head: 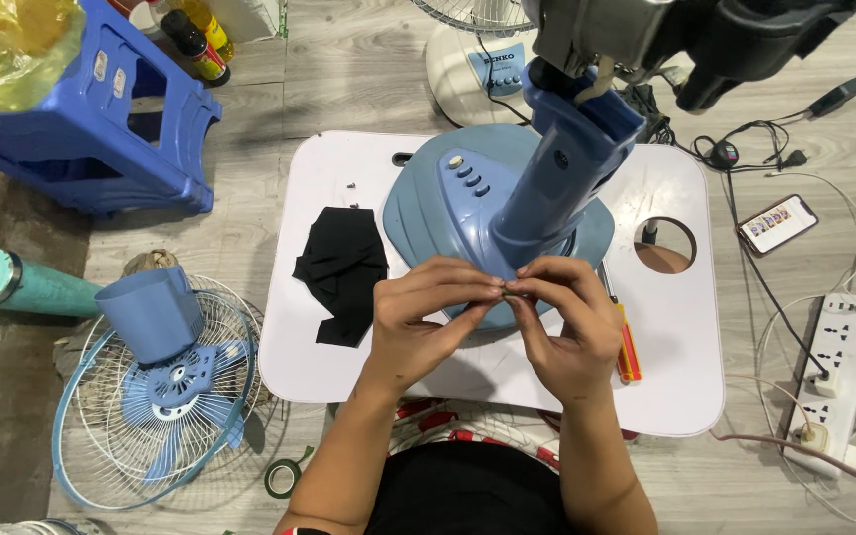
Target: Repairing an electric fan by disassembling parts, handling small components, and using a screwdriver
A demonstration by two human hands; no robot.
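My left hand [418, 317] and my right hand [567, 322] meet over the front of a blue fan base [448, 213], fingertips pinched together on a tiny dark part [510, 289] too small to identify. The fan's blue neck [562, 173] rises from the base toward the grey motor housing [587, 30] at the top. The base rests on a small white table [686, 327]. A black cloth [342, 269] lies on the table left of my left hand. A red and yellow screwdriver [627, 342] lies beside my right hand.
A fan grille with blue blades and a blue cover [156, 386] lies on the floor at left, near a teal tube [12, 285] and a blue plastic stool [91, 109]. A phone [777, 223], power strip [834, 376] and cables sit right. Green tape roll [282, 479] lies below.
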